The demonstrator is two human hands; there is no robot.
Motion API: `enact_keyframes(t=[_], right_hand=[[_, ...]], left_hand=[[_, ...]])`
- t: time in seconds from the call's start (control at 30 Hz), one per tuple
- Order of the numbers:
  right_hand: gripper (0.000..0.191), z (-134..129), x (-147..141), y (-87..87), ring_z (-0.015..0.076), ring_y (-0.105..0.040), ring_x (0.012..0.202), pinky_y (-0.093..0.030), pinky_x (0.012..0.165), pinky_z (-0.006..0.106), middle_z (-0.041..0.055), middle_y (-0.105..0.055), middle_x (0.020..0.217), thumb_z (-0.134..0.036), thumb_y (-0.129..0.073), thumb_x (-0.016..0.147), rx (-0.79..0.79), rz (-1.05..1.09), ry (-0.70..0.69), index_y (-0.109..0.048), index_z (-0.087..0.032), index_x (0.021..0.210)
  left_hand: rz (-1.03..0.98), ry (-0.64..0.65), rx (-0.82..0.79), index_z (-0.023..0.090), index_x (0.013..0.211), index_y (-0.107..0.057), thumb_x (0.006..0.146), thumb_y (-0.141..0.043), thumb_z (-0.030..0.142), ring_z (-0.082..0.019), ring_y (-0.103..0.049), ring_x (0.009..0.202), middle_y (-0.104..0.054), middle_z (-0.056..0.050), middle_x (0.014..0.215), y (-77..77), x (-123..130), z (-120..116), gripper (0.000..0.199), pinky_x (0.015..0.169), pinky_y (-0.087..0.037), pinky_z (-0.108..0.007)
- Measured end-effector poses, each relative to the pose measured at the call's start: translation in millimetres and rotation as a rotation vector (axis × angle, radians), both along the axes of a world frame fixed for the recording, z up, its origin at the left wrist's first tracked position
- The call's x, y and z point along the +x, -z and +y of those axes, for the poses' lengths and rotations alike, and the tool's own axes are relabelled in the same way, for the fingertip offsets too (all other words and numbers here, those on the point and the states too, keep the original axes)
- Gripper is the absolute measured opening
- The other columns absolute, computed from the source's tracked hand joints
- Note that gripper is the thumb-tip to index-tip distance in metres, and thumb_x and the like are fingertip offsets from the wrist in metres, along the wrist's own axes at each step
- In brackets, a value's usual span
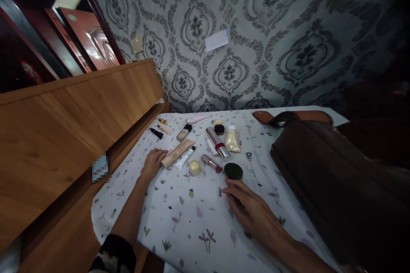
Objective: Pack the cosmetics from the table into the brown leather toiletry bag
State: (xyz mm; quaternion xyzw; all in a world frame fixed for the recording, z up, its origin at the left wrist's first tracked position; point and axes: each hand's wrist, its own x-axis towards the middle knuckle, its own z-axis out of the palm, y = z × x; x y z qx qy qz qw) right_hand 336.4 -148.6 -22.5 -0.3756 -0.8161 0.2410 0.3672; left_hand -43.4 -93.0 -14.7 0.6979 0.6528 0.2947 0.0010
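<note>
My left hand (155, 162) rests on the cloth with its fingers stretched out, the fingertips by the side of a large beige tube (178, 152). My right hand (245, 204) hovers or rests just in front of a round dark green-lidded jar (233, 171); its fingers are slightly bent with nothing seen in them. Between the hands lie a small white tube with a black cap (185, 157), a small round pale-yellow pot (194, 166) and a lip gloss tube (211, 164). Behind them are a silver cylinder with a red band (218, 141) and a cream-coloured tube (232, 140).
A patterned cloth (192, 222) covers the table. Further back lie a foundation bottle (184, 132), a pink tube (197, 119), a black tube (156, 132) and a black-lidded pot (219, 129). A brown leather bag (333, 179) stands at right; a wooden panel (80, 123) borders the left.
</note>
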Motion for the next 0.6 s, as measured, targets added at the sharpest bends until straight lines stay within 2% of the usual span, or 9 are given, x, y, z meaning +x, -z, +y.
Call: enact_keyframes(t=[0.27,0.47,0.6], right_hand=[[0.028,0,1,-2.1,0.0168,-0.069,0.07,-0.061,0.069,0.033,0.013,-0.066,0.115,-0.025,-0.041,0.094,0.033,-0.009,-0.021,-0.069,-0.021,0.093],[0.028,0,3,-7.4,0.0222,-0.071,0.091,-0.062,0.078,0.036,0.0136,-0.067,0.114,-0.023,-0.041,0.093,0.018,-0.023,-0.067,-0.069,-0.021,0.094],[0.028,0,3,-6.5,0.0206,-0.07,0.085,-0.062,0.075,0.035,0.0125,-0.067,0.114,-0.024,-0.041,0.093,0.005,-0.043,-0.068,-0.069,-0.022,0.094]], left_hand=[[-0.011,-0.014,0.005,0.02,0.112,-0.073,0.1,-0.045,0.036,-0.022,-0.064,0.097,-0.071,-0.008,0.103,-0.6,3,-1,0.034,0.091,-0.051,-0.037],[0.043,-0.076,0.006,0.023,0.112,-0.072,0.097,-0.051,0.038,-0.024,-0.062,0.105,-0.069,-0.008,0.108,-1.2,17,-3,0.03,0.097,-0.048,-0.039],[0.098,-0.127,-0.015,0.025,0.116,-0.071,0.093,-0.059,0.046,-0.026,-0.059,0.107,-0.068,-0.007,0.109,0.0,34,-4,0.033,0.096,-0.046,-0.04]])
